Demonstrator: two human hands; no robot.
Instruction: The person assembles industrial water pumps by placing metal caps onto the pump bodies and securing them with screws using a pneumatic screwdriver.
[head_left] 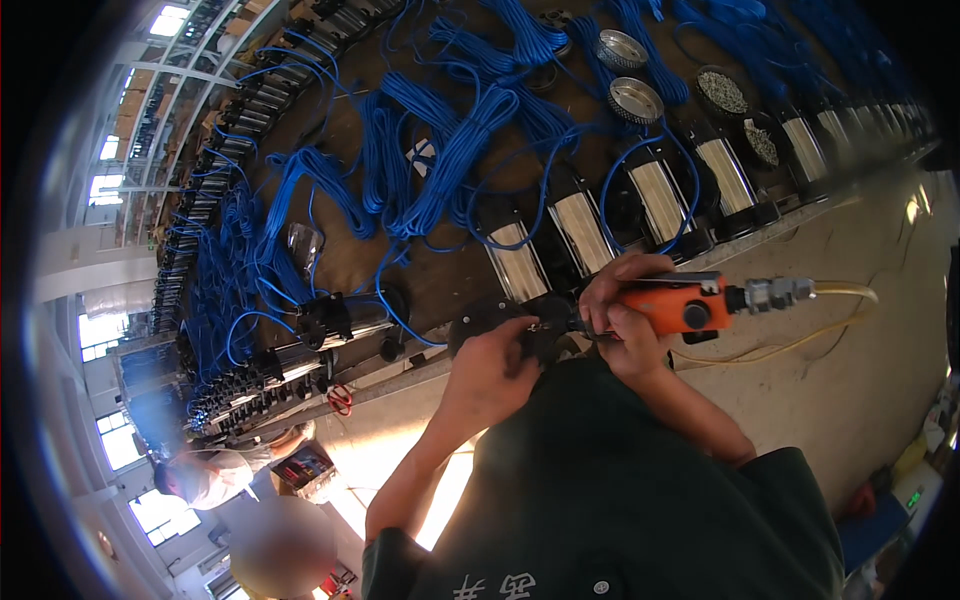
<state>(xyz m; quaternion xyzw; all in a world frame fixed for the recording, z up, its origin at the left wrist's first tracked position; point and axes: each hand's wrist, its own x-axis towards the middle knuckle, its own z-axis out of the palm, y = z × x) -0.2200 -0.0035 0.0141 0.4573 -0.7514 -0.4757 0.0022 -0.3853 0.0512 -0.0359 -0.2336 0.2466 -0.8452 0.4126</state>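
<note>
Orange tool [672, 306], clasped by right hand [630, 318] — left hand [490, 375] at black part [482, 318], grip unclear

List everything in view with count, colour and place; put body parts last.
Power tool: one, orange and black, right of centre
Hose: one, yellowish, at the tool's rear
Round part: one, black, near the tool's tip
Cylinders: many, silver with black ends, along the bench
Cable coils: many, blue, across the bench
Metal dishes: at least four, silvery, top right
Small parts: uncountable, greyish, in dishes
Bench: one, brown, centre
Red loops: one pair, bench's near edge
Windows: several, white, far left
Co-worker: one, pale clothing, lower left
Shirt: one, dark green, bottom
Left fingers: at the round part
Right fingers: around the tool
</note>
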